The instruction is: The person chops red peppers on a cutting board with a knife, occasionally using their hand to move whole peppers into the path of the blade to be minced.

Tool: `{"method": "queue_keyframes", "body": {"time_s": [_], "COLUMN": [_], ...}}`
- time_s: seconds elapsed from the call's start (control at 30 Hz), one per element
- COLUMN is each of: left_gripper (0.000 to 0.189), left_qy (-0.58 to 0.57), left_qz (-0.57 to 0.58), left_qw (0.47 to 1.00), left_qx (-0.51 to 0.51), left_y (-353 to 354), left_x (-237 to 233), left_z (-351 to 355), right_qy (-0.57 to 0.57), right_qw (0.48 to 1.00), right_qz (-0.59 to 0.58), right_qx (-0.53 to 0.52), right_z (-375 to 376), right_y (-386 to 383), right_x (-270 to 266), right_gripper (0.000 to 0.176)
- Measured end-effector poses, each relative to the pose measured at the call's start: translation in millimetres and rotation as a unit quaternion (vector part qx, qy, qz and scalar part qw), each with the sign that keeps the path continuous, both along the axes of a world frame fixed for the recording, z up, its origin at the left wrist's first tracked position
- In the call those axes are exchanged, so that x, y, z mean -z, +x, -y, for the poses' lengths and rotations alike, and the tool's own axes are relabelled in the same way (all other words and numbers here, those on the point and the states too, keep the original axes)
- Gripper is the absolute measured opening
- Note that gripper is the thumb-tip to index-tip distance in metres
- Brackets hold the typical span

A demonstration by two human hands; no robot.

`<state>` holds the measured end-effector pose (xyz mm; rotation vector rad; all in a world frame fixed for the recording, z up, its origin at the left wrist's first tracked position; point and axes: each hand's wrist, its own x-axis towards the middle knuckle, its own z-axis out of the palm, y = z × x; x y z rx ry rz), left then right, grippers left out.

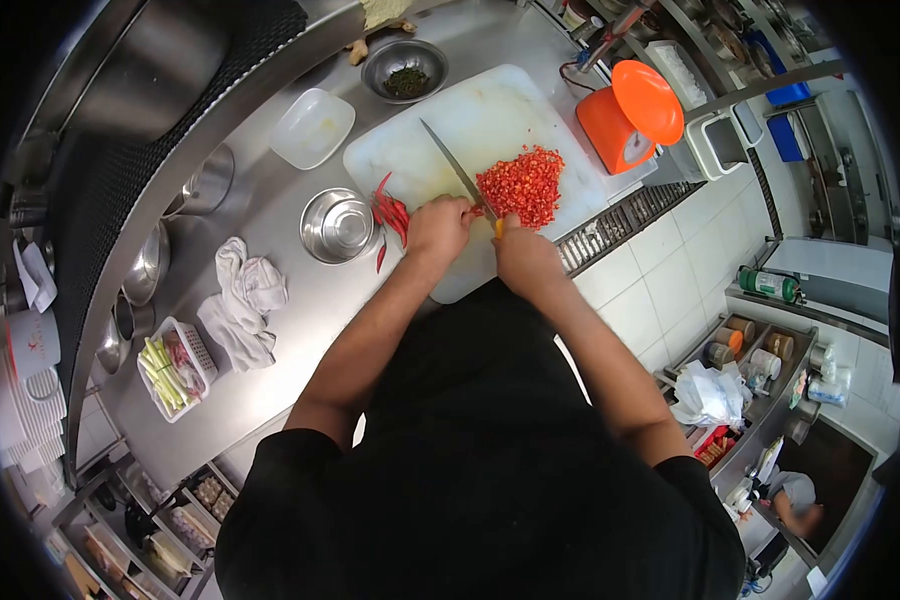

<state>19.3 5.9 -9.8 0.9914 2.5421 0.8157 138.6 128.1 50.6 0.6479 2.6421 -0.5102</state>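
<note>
My right hand (527,258) is closed around the yellow handle of a kitchen knife (453,165), whose blade points away from me across the white cutting board (425,283). Close to the blade, the fingers of my left hand (438,228) are curled down on the board, with a bit of red chili (474,211) at their tips. Right of the knife lies a heap of chopped red chili (526,185). Several whole red chilies (391,212) rest at the board's left edge, beside my left hand. My palms and some fingertips are hidden.
A steel bowl (337,226) stands left of the board, with a white dish (313,129) beyond it. A bowl of green bits (405,71) is at the back. An orange scale (620,125), a cloth (242,300) and a vegetable basket (199,352) surround the workspace. Another person (794,500) is far right.
</note>
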Motion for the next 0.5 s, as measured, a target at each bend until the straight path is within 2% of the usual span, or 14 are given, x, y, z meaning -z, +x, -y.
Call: {"method": "queue_keyframes", "body": {"time_s": [0.17,0.3,0.4,0.5], "left_gripper": [0.014,0.013,0.012,0.012], "left_qy": [-0.003,0.003,0.004,0.006], "left_qz": [0.002,-0.012,-0.017,-0.016], "left_qw": [1.000,1.000,1.000,1.000], "left_qx": [0.015,-0.002,-0.007,-0.011], "left_y": [3,5,5,5], "left_x": [5,6,3,3], "left_z": [3,2,0,-1], "right_qy": [-0.013,-0.007,-0.002,-0.011], "right_qw": [1.000,0.999,0.999,1.000], "right_qz": [0.012,0.017,0.038,0.011], "right_qx": [0.000,-0.028,-0.005,0.024], "right_z": [0,-5,4,10], "right_y": [-9,-9,-3,-7], "right_x": [7,-19,-29,3], "right_gripper": [0.031,0.029,0.030,0.029]}}
